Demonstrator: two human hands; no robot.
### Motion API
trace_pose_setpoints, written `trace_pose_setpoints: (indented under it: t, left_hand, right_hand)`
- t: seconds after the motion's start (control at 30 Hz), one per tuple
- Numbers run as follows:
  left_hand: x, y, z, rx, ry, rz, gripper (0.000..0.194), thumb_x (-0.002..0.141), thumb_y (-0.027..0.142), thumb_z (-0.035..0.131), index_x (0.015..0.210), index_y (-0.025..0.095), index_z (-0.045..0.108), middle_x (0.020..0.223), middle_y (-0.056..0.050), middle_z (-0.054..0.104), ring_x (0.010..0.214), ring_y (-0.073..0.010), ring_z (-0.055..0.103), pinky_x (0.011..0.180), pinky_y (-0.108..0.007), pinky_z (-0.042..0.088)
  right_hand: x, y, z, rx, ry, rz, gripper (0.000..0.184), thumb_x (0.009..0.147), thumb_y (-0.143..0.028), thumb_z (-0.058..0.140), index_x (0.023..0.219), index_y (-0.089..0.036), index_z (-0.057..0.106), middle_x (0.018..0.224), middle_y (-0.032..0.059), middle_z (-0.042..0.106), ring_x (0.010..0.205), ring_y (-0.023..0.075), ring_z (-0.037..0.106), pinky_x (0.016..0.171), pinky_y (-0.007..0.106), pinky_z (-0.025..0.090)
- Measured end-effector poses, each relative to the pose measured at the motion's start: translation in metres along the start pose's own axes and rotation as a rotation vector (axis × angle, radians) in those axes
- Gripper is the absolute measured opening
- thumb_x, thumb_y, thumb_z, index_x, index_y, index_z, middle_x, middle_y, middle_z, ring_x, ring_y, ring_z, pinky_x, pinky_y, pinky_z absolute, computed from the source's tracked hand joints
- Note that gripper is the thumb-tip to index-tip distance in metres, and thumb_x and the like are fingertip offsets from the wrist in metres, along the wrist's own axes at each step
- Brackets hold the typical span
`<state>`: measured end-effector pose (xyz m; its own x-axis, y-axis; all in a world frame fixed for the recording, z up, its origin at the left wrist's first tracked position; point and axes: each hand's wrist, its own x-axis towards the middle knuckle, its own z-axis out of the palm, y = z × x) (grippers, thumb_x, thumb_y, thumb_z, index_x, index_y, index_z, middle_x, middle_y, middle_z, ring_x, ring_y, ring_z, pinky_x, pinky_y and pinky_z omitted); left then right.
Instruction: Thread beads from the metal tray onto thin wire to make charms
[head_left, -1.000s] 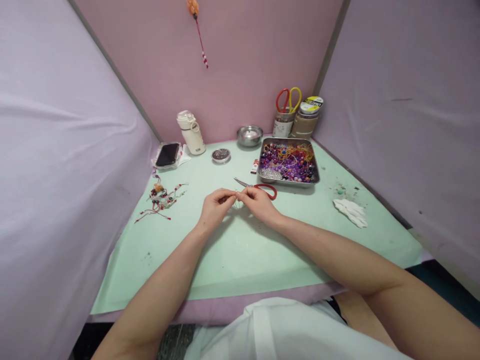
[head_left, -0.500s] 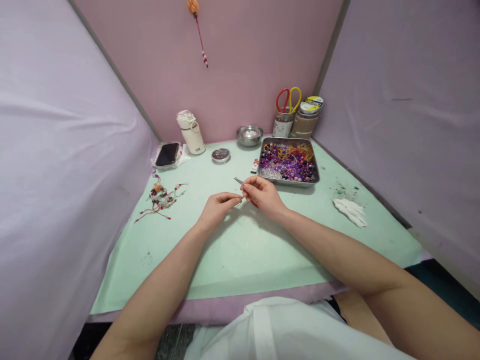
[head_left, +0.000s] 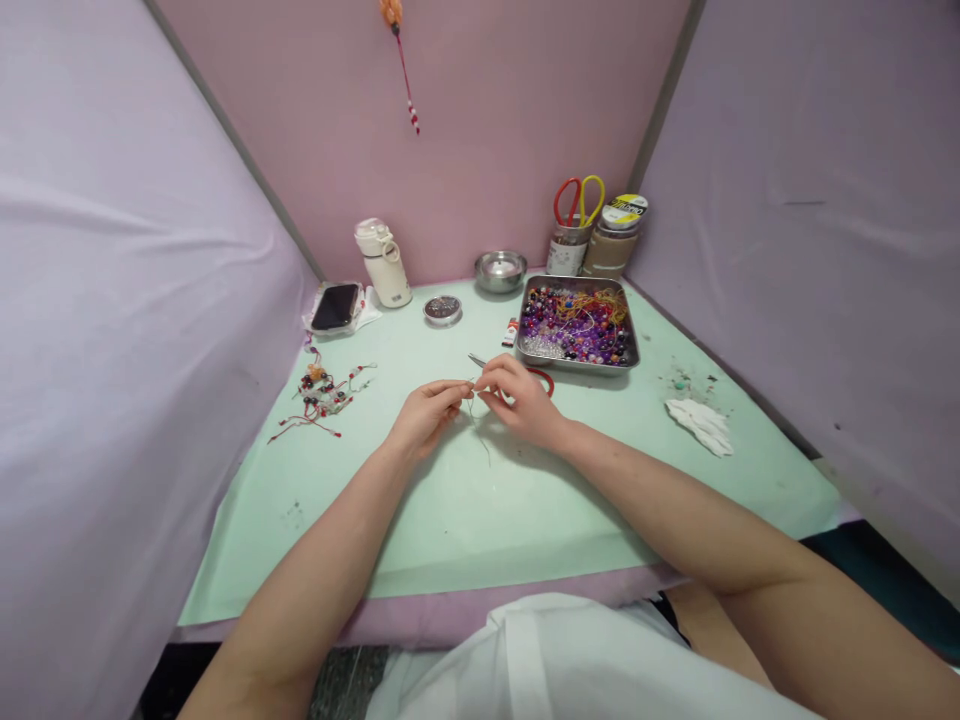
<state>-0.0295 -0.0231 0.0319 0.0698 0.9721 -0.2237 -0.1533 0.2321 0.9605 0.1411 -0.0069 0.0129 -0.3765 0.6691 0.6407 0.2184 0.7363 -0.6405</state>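
Note:
Above the middle of the pale green table my left hand [head_left: 430, 415] pinches a thin cord [head_left: 478, 433], whose loose end hangs down below the fingertips. My right hand [head_left: 519, 402] meets it from the other side, thumb and index finger bent together at the same cord. What sits right between the fingertips is too small to make out. Behind my right hand lies a pair of red-handled scissors [head_left: 546, 380], partly covered, with the blade tips showing at its upper left.
A metal tray [head_left: 577, 368] of beads and gold cord stands behind my right hand. Beaded strings [head_left: 321, 400] lie at left. At the back are a phone [head_left: 335, 307], a cream bottle [head_left: 386, 270], a small round dish [head_left: 442, 311] and a steel bowl [head_left: 500, 272]. A white glove [head_left: 701, 427] lies right.
My right hand rose off the left fingertips, then came back to them. The cord's loose end now hangs below my hands. The scissors were covered more and show again in part.

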Motion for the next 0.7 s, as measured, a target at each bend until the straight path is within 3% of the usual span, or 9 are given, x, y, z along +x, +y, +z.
trace_pose_setpoints:
  t: [0.07,0.17,0.4,0.7]
  left_hand:
    - [-0.0010,0.0014,-0.0001,-0.017,-0.015,-0.020,0.022,0.059,0.029,0.078,0.074,0.013,0.074,0.069,-0.004,0.061,0.059,-0.0078,0.045,0.054,-0.022,0.035]
    - [-0.0017,0.0023,0.0003,-0.031,-0.051,-0.043,0.023,0.061,0.029,0.078,0.075,0.012,0.074,0.068,-0.003,0.061,0.059,-0.0075,0.046,0.054,-0.021,0.034]
    - [0.0001,0.0007,-0.0002,-0.057,-0.100,-0.043,0.022,0.061,0.030,0.078,0.073,0.013,0.073,0.068,-0.004,0.063,0.061,-0.0087,0.049,0.057,-0.023,0.035]
    - [0.0010,-0.0004,-0.0007,-0.047,-0.090,-0.054,0.022,0.062,0.029,0.077,0.075,0.011,0.074,0.064,-0.003,0.060,0.055,-0.0066,0.042,0.052,-0.022,0.030]
  right_hand:
    - [-0.0030,0.0007,0.0030,-0.080,-0.071,-0.120,0.017,0.086,-0.013,0.047,0.093,-0.021,0.061,0.097,0.0066,0.050,0.084,0.0167,0.050,0.069,0.031,0.045]
    - [-0.0051,0.0015,0.0065,-0.205,-0.140,-0.167,0.023,0.085,-0.010,0.045,0.095,-0.022,0.062,0.102,0.0065,0.048,0.086,0.0172,0.049,0.069,0.031,0.044]
    - [-0.0027,-0.0019,0.0060,-0.344,-0.293,-0.042,0.025,0.087,-0.016,0.042,0.102,-0.023,0.061,0.104,0.0065,0.052,0.090,0.0197,0.049,0.071,0.031,0.041]
    - [-0.0022,-0.0031,0.0074,-0.353,-0.260,0.001,0.019,0.089,-0.023,0.043,0.094,-0.020,0.061,0.098,0.0062,0.054,0.083,0.0189,0.049,0.068,0.030,0.039]
